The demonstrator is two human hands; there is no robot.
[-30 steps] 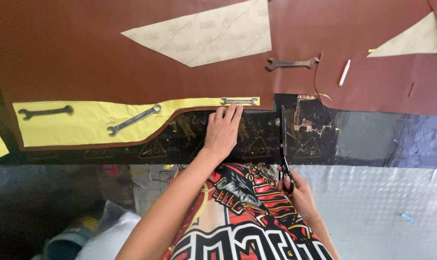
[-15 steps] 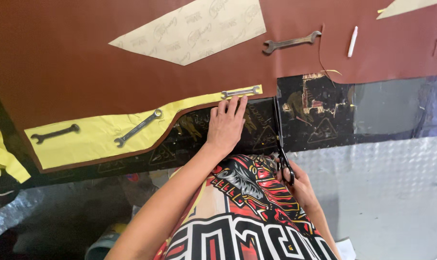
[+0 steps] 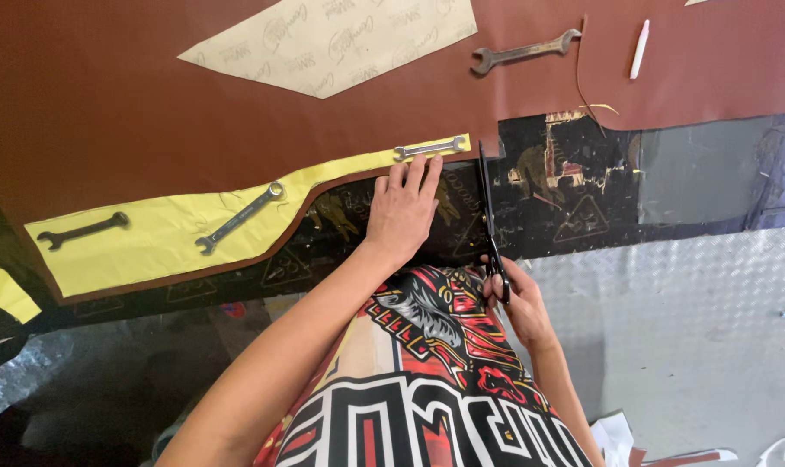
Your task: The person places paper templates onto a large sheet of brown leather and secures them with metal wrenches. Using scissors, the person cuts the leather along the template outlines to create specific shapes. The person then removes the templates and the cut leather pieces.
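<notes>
Scissors (image 3: 489, 220), black, were held in the right hand (image 3: 515, 298), fingers closed through the handles; blades ran nearly straight away from the body, tips at the right end of the yellow pattern piece (image 3: 193, 227). Blades looked close together, but whether fully closed could not be told.

Left hand (image 3: 405, 207) lay flat and empty, palm down, fingers spread on the dark table surface (image 3: 583, 190) just below the pattern's edge, fingertips touching or nearly touching the small silver wrench (image 3: 429, 149) at the pattern's right end. That hand sat just left of the blades, apart from them.

Brown sheet (image 3: 150, 112) lay under the pattern; its long axis ran left to right, rising toward the right, so the blades crossed it almost square. Right hand was nearer the pattern's end; left hand was nearer its lower edge.

Two more wrenches, a silver one (image 3: 238, 218) and a dark one (image 3: 83, 230), lay further left on the pattern. A cream paper piece (image 3: 332, 43), another wrench (image 3: 524, 52) and a white marker (image 3: 640, 48) lay well beyond.
</notes>
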